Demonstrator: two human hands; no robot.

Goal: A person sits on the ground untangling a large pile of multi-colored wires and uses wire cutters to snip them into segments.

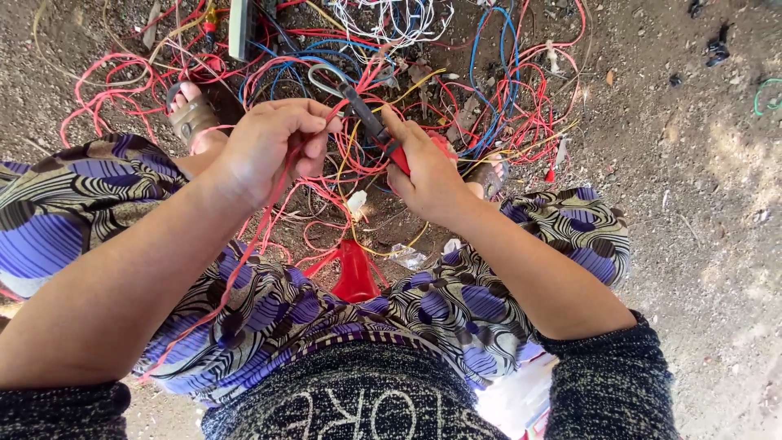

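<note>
- Head view looks straight down on a seated person's lap, two bare forearms and a patch of dirt ground (pixel 700 179).
- Left hand (pixel 273 147) is closed, fingers curled and pinched on a thin red wire (pixel 244 261) that runs from the fist down across the patterned purple skirt (pixel 277 310).
- Right hand (pixel 428 175) is clamped around the red handles of a pair of pliers (pixel 366 118); the dark jaws point up and left toward the left hand's fingertips, and whether they bite the wire cannot be told.
- Both hands sit close together, almost touching, just above a large tangle of wires (pixel 489 98) in red, blue, yellow and white spread over the ground.
- Red cone-shaped plastic piece (pixel 355 273) stands between the knees, below the hands.
- Sandalled foot (pixel 191 114) rests on the ground at the left, among loose red strands.
- Grey flat bar (pixel 241 28) lies at the upper edge, partly under the wires.
- Green wire loop (pixel 766 96) lies well apart at the right edge.
</note>
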